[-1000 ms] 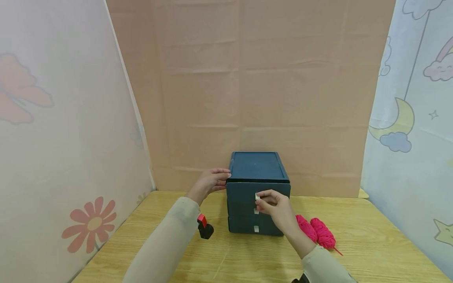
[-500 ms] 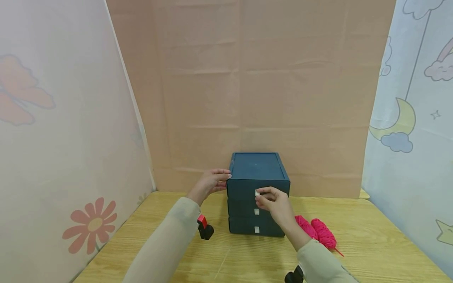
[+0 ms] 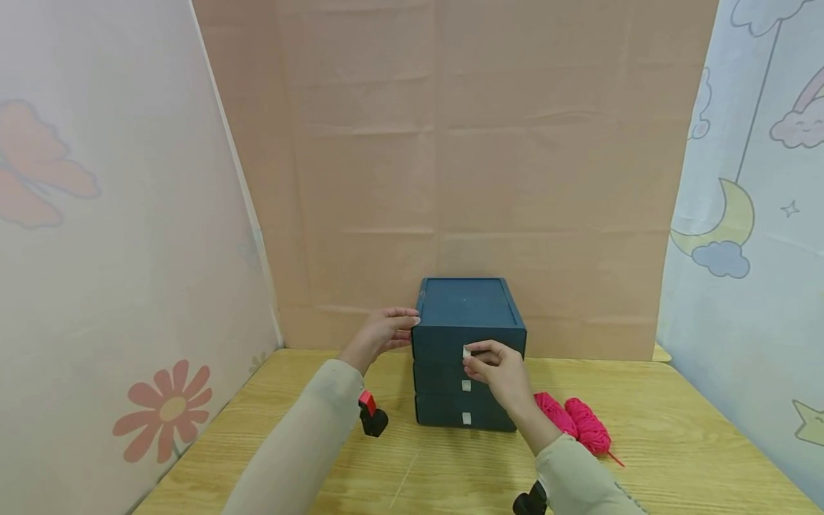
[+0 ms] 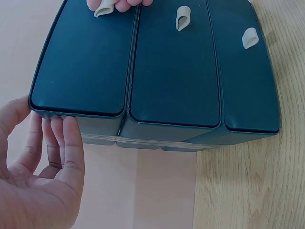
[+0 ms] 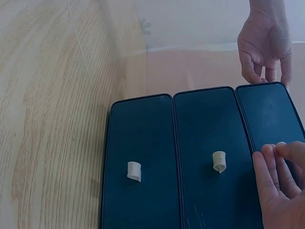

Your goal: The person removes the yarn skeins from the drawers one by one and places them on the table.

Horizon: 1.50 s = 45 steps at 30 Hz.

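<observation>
A dark blue three-drawer cabinet (image 3: 468, 304) stands on the table, each drawer front carrying a small white loop pull. My left hand (image 3: 384, 332) holds its upper left front corner; in the left wrist view, the thumb and fingers of that hand (image 4: 45, 176) lie around the corner. At the top drawer (image 3: 438, 345), my right hand (image 3: 505, 372) pinches the pull (image 3: 466, 351), and the drawer front sits flush with the cabinet. Below it, the middle pull (image 5: 219, 161) and the bottom pull (image 5: 134, 171) are untouched. What the drawers contain is hidden.
Bright pink yarn skeins (image 3: 582, 423) lie on the wooden table (image 3: 669, 436), right of the cabinet and partly behind my right forearm. A brown paper backdrop (image 3: 553, 179) rises behind. Patterned cloth walls (image 3: 129, 272) flank both sides.
The top drawer has slid back into the cabinet, closing the dark gap under the top, with my right hand on its pull. My left hand has stayed at the corner.
</observation>
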Motion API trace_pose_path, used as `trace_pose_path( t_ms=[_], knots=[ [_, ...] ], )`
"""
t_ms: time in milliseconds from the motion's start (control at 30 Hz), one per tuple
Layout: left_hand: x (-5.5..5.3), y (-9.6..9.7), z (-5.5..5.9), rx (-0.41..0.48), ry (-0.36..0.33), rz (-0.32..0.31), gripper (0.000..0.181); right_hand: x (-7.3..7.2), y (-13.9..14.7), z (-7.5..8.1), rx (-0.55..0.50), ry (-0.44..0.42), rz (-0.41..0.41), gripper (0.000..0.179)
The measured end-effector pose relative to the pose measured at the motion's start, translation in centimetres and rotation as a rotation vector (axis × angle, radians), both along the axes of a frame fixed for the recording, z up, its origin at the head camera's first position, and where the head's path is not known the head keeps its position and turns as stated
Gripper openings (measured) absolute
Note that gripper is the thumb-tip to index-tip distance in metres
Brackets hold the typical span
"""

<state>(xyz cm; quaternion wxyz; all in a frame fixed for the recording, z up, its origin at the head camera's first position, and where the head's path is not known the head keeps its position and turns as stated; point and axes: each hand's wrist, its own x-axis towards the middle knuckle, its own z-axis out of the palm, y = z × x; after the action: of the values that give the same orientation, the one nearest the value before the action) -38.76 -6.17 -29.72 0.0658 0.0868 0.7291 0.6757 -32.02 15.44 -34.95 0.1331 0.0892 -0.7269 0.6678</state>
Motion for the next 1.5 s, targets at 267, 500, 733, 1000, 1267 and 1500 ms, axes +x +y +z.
trace_pose_path(
  t_ms=[267, 500, 733, 1000, 1267, 1500],
  knots=[
    [0.0, 0.0, 0.0, -0.003, -0.004, 0.014, 0.024, -0.3, -0.1, -0.2, -0.007, -0.007, -0.004, 0.023],
    [-0.1, 0.0, 0.0, -0.007, -0.004, 0.011, 0.024, -0.2, -0.2, 0.0, -0.007, -0.006, -0.006, 0.023],
    [-0.2, -0.1, 0.0, 0.002, -0.010, 0.011, 0.024, -0.4, 0.0, -0.2, -0.005, -0.019, 0.014, 0.023],
    [0.0, 0.0, 0.0, -0.002, 0.003, 0.002, 0.026, 0.5, 1.4, -0.8, -0.050, 0.044, 0.183, 0.031],
    [0.0, 0.1, 0.0, 0.000, 0.010, -0.006, 0.028, 2.2, 2.6, -1.6, 0.015, 0.010, 0.203, 0.036],
    [0.2, 0.1, 0.1, 0.001, 0.005, -0.013, 0.029, 2.2, 2.8, -3.6, 0.034, -0.064, 0.240, 0.038]
  ],
)
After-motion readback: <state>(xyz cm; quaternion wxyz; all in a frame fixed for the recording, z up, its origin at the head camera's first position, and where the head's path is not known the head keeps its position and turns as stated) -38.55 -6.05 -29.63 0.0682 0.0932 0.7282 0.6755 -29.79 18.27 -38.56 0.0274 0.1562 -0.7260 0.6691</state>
